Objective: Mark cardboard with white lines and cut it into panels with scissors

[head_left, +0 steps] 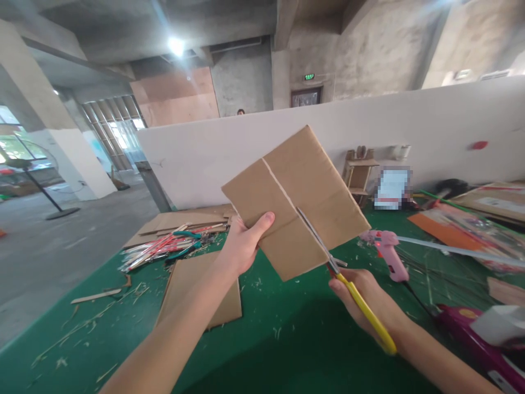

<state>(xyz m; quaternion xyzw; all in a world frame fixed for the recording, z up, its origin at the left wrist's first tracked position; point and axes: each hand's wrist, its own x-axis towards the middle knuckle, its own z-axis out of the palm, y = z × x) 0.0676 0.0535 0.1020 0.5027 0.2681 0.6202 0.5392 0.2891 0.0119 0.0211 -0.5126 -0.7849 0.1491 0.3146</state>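
One cardboard sheet (324, 180) held up above the bench (283, 339), left hand (246, 243) clamped on its lower-left edge, thumb on the face; right hand (365, 290) closed round yellow-handled scissors (346, 283), right of the left fingers. Risk, judged: blades may stray off the pale line if the one-sided grip lets the sheet twist. Sheet: brown, flat, straight-edged, pale line continuing beyond blade tip. Pink glue gun (394, 260) just beyond right fingers; second cardboard piece (184, 284) below left fingers.

- The cardboard sheet (324, 180) was above the tabletop (283, 339), before the partition (197, 164).
- Scissors (356, 298) straddled its near edge.
- Left, pliers (191, 250) lay beside packets (143, 254), behind a second sheet (186, 282).
- Right of the scissors was the glue gun (394, 260).
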